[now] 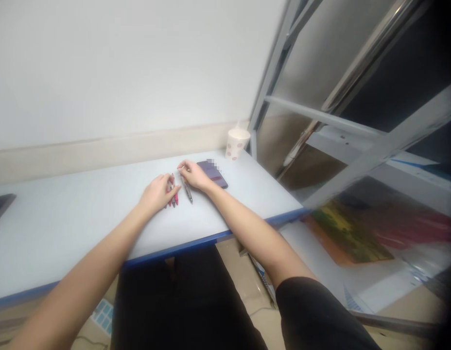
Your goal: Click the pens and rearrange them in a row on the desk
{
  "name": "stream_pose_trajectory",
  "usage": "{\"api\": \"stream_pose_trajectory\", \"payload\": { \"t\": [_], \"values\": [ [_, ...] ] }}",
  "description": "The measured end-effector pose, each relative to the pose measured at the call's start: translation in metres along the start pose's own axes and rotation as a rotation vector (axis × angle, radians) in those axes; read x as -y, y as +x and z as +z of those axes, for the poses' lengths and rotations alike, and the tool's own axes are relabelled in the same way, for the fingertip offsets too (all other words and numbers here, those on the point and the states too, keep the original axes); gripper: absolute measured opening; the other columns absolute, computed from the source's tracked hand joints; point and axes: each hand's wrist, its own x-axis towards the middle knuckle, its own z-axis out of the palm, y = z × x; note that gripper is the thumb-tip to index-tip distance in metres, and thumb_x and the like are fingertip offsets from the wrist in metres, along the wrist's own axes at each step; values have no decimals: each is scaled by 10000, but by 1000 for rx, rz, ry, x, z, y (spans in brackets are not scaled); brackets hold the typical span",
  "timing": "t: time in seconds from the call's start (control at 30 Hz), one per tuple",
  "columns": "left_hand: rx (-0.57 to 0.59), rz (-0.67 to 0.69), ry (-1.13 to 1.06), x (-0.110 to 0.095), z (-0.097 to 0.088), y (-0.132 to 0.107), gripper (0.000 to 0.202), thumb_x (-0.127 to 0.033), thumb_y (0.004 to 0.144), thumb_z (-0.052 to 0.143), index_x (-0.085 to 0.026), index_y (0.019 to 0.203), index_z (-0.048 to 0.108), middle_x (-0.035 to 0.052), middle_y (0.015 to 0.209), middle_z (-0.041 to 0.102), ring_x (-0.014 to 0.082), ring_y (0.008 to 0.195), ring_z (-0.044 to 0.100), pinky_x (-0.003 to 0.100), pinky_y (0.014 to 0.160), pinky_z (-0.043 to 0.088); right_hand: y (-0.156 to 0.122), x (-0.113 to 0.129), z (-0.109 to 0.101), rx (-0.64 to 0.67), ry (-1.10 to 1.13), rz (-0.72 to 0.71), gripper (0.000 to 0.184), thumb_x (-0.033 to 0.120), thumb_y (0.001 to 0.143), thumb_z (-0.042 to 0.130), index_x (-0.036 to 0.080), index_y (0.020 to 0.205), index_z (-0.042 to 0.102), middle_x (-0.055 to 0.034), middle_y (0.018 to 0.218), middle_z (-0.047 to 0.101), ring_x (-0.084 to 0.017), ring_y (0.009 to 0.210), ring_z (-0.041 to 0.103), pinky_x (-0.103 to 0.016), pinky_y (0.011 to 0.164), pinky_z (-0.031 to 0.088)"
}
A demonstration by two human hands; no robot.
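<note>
My left hand point(157, 193) rests on the desk with its fingers curled round several pens point(176, 197), some red or pink and some dark. Their lower ends stick out below my thumb, and the rest is mostly hidden by the fingers. Just to the right, my right hand point(195, 176) is closed in a pinch at the upper end of a grey pen point(189, 193). That pen slants, its lower tip pointing towards me, apart from the bunch. Part of it is hidden under my right hand.
A dark phone point(216, 177) lies right of my right hand. Behind it, a patterned paper cup point(237, 144) stands near the wall. A dark flat object point(1, 205) is at the far left. The desk's blue edge point(182, 247) faces me; a metal frame point(271, 82) rises on the right.
</note>
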Motion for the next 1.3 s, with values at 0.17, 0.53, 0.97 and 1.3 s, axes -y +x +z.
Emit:
{"api": "stream_pose_trajectory", "payload": {
  "t": [0.17,0.53,0.97,1.3],
  "values": [
    [-15,58,-28,7,2,4,303,-481,969,650,-212,1106,628,66,944,679,274,892,677,367,799,480,0,1,1,-14,-24,-13,58,223,952,550,212,896,560,29,740,597,-160,681,569,-284,709,455],
    [-141,54,-111,2,-1,4,262,-373,1026,487,-259,791,458,-1,660,574,217,635,556,334,706,417,1,1,-1,13,-54,2,93,228,970,545,211,879,553,31,702,591,-147,618,554,-271,656,439],
    [-294,-20,-207,7,-6,4,422,-390,1083,347,-224,782,592,18,651,629,185,601,589,304,661,447,2,1,-2,-13,-73,-21,73,246,958,552,204,899,561,16,743,594,-166,708,575,-288,712,448],
    [-223,2,-145,1,-9,3,178,-232,959,513,-226,1088,636,84,1043,759,227,872,690,364,848,531,1,5,-1,9,-45,-46,92,258,973,549,211,894,548,29,727,599,-144,584,561,-292,668,459]
  ]
}}
